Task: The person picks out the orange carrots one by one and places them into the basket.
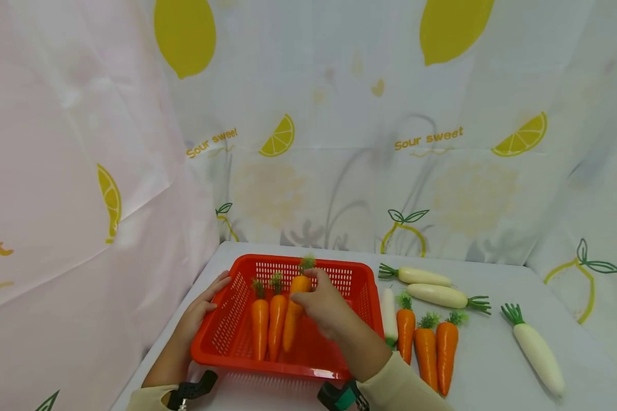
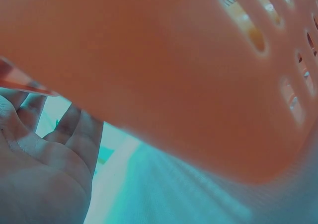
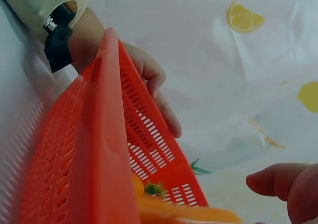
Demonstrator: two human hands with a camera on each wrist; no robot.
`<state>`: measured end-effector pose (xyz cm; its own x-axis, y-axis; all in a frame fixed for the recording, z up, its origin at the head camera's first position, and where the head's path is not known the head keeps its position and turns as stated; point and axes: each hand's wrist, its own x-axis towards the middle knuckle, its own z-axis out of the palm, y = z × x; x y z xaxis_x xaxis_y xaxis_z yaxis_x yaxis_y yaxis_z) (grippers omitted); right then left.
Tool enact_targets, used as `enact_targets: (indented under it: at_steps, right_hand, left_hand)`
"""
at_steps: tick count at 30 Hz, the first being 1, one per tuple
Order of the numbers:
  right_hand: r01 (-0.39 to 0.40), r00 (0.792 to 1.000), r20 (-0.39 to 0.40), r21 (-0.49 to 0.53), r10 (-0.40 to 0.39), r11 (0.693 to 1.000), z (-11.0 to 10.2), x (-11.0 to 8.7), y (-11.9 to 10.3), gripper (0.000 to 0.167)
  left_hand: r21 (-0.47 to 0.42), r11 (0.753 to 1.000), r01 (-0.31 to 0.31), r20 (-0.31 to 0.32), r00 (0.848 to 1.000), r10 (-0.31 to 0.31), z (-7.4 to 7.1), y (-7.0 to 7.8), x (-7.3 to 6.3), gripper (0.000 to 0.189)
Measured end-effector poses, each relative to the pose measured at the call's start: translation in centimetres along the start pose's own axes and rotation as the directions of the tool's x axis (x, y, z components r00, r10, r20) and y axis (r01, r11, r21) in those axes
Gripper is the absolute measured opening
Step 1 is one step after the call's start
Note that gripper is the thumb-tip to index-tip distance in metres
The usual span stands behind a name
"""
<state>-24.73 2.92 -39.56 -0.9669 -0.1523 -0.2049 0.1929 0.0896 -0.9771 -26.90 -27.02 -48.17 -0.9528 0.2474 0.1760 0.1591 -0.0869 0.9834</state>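
Note:
A red plastic basket (image 1: 226, 358) with slotted walls sits on the table, also seen as a red wall (image 3: 107, 134) in the right wrist view. My left hand (image 1: 195, 314) rests along the basket's left side, its fairly straight fingers touching the rim from outside; in the left wrist view its palm (image 2: 44, 169) shows below the wall. Inside lie two carrots, a left carrot (image 1: 259, 328) and a middle carrot (image 1: 276, 322). Over the basket, my right hand (image 1: 326, 302) pinches a third, tilted carrot (image 1: 291, 328) near its leafy top, between thumb and fingers.
Right of the basket lie three carrots, the nearest one (image 1: 405, 331) beside a white radish (image 1: 388, 314) close to the basket wall. Several white radishes are outside the basket, one alone (image 1: 540, 354) at the far right. Lemon-print cloth (image 1: 313, 188) hangs behind the table.

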Motion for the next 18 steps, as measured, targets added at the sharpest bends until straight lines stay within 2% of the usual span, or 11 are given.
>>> enact_targets:
  at_steps: [6, 13, 18]
  right_hand:
    - [-0.023, 1.0, -0.009, -0.008, 0.023, 1.0, -0.39, 0.16, 0.42, 0.07]
    - [-0.026, 0.999, 0.023, 0.002, 0.026, 1.0, -0.66, -0.04, 0.63, 0.071]
    - [-0.013, 0.999, 0.033, -0.006, 0.013, 1.0, -0.73, -0.29, 0.65, 0.073]
  left_hand:
    - [0.018, 1.0, 0.022, -0.014, 1.0, -0.022, 0.17, 0.08, 0.13, 0.067]
    - [-0.014, 1.0, 0.014, 0.013, 1.0, -0.013, -0.07, -0.15, 0.14, 0.067]
    - [-0.003, 1.0, 0.004, 0.022, 1.0, -0.004, -0.24, -0.16, 0.06, 0.066]
